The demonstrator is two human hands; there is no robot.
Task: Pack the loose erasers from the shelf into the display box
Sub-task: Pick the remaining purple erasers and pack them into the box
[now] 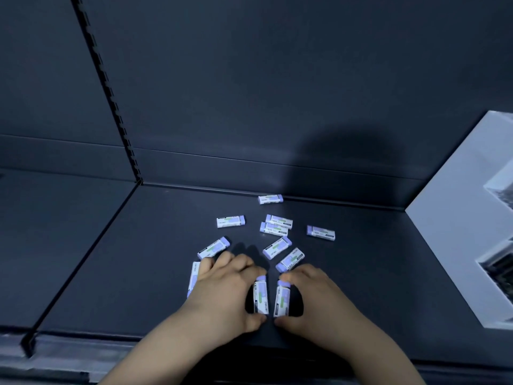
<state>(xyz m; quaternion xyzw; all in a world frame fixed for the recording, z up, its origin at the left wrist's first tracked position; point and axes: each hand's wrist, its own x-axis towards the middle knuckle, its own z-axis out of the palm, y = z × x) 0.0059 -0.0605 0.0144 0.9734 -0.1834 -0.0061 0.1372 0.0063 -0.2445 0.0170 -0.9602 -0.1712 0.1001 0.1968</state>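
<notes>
Several small white and purple erasers lie scattered on the dark shelf [138, 259]. My left hand [222, 290] pinches one eraser [261, 297] end to end between fingertip and thumb. My right hand [319, 298] pinches a second eraser [282, 300] the same way, right beside the first. Another eraser [193, 276] lies partly under my left hand's outer edge. More erasers lie behind: one at the back wall [270, 199], one to the left [230, 221], a stacked pair [275, 225] and one to the right [321, 232]. No display box is clearly visible.
A white box-like object [444, 232] with dark recessed openings stands at the right edge of the shelf. A slotted upright rail [111, 101] runs up the back wall on the left. The shelf's front lip [83, 340] is just below my wrists.
</notes>
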